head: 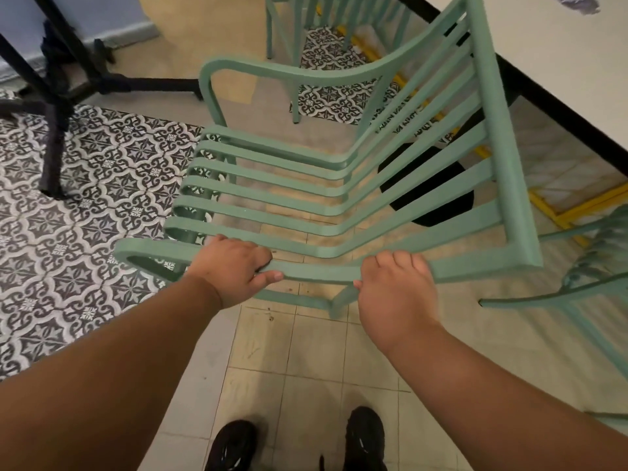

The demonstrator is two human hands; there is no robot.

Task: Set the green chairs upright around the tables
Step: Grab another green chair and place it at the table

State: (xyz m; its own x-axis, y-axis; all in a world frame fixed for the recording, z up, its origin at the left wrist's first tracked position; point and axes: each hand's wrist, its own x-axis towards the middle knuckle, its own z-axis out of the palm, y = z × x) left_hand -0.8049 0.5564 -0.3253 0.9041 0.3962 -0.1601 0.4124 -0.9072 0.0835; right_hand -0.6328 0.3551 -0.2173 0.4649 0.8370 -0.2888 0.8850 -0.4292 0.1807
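Observation:
A green slatted armchair [306, 185] fills the middle of the head view, its side toward me, its seat to the left and its backrest toward the white table [557, 73] on the right. My left hand [234, 266] grips the near armrest bar. My right hand [397, 287] grips the same bar further right, where it meets the backrest. Another green chair [591, 266] shows partly at the right edge, and a further one [306, 15] stands beyond at the top.
A black table base [57, 96] stands at upper left on patterned tiles. The white table's round black foot [428, 185] shows through the chair slats, with yellow floor tape [571, 209] beside it. My black shoes [363, 436] stand on plain beige tiles.

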